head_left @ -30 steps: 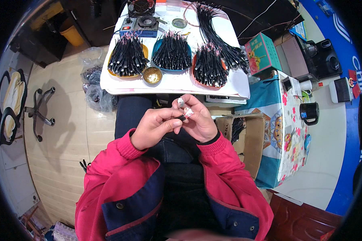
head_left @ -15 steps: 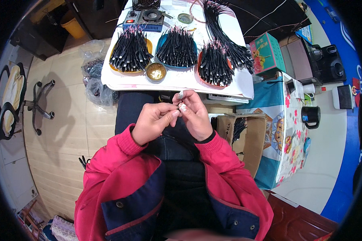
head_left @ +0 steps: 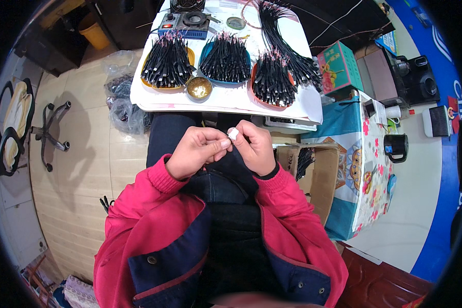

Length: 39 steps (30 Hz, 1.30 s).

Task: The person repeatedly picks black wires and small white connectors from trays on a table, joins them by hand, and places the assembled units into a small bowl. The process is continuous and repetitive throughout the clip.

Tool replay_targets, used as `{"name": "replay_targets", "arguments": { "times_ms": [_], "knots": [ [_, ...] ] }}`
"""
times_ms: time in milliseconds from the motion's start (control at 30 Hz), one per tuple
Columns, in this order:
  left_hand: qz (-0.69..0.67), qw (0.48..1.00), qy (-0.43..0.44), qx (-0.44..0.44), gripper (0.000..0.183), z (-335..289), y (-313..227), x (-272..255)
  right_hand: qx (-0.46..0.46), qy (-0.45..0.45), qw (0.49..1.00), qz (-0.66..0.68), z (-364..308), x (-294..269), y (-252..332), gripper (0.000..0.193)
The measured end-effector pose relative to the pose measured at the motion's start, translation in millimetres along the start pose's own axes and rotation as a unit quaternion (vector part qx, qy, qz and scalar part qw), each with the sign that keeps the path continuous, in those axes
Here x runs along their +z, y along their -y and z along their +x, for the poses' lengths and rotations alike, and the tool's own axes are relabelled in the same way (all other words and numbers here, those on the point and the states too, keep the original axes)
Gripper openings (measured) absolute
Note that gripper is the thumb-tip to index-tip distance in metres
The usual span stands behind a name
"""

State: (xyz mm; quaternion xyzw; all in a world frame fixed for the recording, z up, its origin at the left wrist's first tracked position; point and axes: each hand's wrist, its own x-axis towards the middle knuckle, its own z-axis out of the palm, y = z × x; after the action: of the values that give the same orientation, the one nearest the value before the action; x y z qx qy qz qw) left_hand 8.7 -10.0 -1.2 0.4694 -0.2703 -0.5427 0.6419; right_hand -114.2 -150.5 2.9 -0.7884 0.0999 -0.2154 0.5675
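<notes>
Over my lap, just short of the table's near edge, my two hands meet. My left hand is closed, thumb and forefinger pinched together; whatever lies between them is too small to name. Beside it, my right hand is also closed, its thumb and fingers brought together by the left fingertips. A white wrapping, like tape, shows at the right fingertips. On the table ahead, black cables with pink wire ends fill a yellow tray, a blue tray and a red-orange tray.
A round metal tin stands near the table's front. Behind the trays sits a blue hot-plate unit. Long black cables trail along the right side. An open cardboard box is right of my knees, beside a cloth-covered table.
My right fingers have curled in, and its hand has turned, so the white wrapping now shows at the fingertips. My left hand keeps its pinch, with little shift.
</notes>
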Motion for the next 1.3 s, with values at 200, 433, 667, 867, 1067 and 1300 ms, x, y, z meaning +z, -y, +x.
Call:
{"name": "replay_targets", "arguments": {
  "times_ms": [200,433,667,867,1067,1300],
  "knots": [
    [-0.024,0.999,-0.02,-0.028,0.019,3.3,1.1,-1.2,0.039,-0.091,0.99,0.101,-2.2,-5.3,-31.3,0.022],
    [-0.062,0.996,0.018,-0.056,0.019,-5.7,-7.5,-11.3,0.037,0.027,0.997,-0.062,-7.3,-41.2,-10.1,0.017],
    [-0.087,0.991,0.072,-0.078,0.017,-6.8,-14.2,-9.5,-0.208,0.083,0.956,-0.187,4.6,-35.9,25.3,0.03],
    [-0.055,0.992,0.075,-0.084,0.019,-11.4,-18.7,-2.1,-0.254,0.074,0.946,-0.187,-0.8,-33.9,26.4,0.028],
    [0.608,0.689,0.026,0.394,0.026,-11.3,-18.1,6.3,-0.037,0.108,0.993,-0.019,-11.8,-34.9,10.4,0.012],
    [0.544,0.753,0.001,0.37,0.018,-4.9,-14.7,4.6,0.217,0.111,0.933,0.266,-20.4,-32.6,4.4,0.013]
  ]
}}
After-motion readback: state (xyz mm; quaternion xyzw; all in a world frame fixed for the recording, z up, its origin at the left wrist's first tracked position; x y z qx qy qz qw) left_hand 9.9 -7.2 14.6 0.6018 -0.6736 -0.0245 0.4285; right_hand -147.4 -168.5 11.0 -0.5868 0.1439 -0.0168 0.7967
